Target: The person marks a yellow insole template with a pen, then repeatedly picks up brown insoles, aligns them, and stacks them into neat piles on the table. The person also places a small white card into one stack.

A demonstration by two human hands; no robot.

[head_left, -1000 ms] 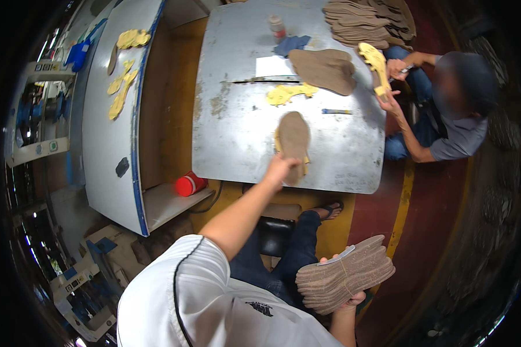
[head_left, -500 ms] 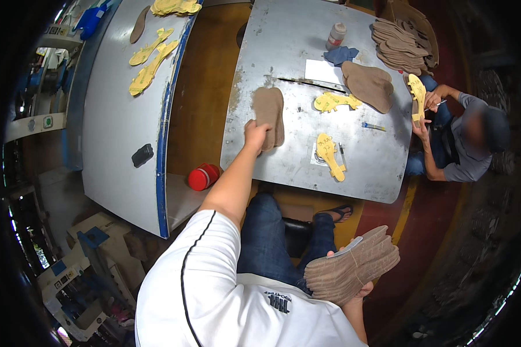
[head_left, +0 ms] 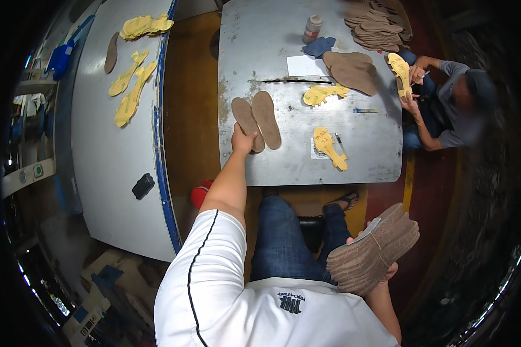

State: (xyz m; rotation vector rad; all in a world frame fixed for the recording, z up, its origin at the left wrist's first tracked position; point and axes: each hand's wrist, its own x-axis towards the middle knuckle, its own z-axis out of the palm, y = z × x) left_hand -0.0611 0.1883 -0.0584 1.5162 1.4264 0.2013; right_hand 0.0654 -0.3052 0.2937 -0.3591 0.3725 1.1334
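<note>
On the grey metal table, two brown felt-like insoles lie in a narrow V. My left hand [head_left: 244, 139] has its thumb over the heel half of the left insole [head_left: 244, 113], gripping its edge. Right beside it lies the other insole [head_left: 266, 118], their lower ends nearly touching. Low at the right, off the table, my right hand [head_left: 389, 273] grips a thick bundle of brown insoles [head_left: 382, 246]. A thin tie runs around that bundle, and a pale strip [head_left: 369, 230] sits along its upper edge. Most of my right fingers are hidden behind it.
Yellow sole-shaped templates [head_left: 329, 147], a pen [head_left: 338, 139], a white sheet [head_left: 307, 66], a blue cloth [head_left: 319, 47], a bottle [head_left: 312, 29] and piled insoles [head_left: 376, 26] occupy the metal table [head_left: 359, 168]. A co-worker [head_left: 446, 104] at right holds a yellow template. Another table [head_left: 110, 191] stands left.
The two insoles, overlapping before, are now spread apart in a V. My left hand has shifted to the left one's edge. My right hand still holds the bundle; the whole view has shifted.
</note>
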